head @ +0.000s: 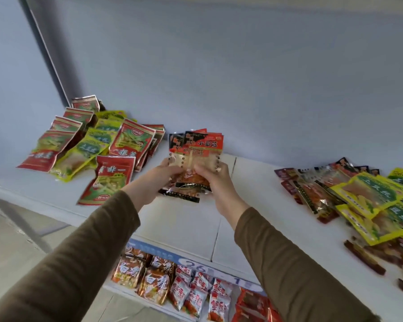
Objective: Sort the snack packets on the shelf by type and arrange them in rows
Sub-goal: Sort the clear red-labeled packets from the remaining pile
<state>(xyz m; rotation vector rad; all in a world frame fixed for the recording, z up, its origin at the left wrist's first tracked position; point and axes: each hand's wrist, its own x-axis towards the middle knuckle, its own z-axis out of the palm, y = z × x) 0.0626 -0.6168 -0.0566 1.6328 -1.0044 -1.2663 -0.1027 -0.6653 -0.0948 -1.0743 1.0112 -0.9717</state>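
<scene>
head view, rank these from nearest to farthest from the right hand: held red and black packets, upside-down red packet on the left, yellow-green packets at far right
1. Held red and black packets, in the right hand grip, centre.
2. Upside-down red packet, left.
3. Yellow-green packets, far right.

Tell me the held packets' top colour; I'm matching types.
Red-orange with a black corner, on the packets in both hands; head view.

Pale room behind a white shelf
Plain bluish-white back wall [219, 77]; white shelf [184, 224] board; grey tiled floor [14, 233] lower left, in soft even light
</scene>
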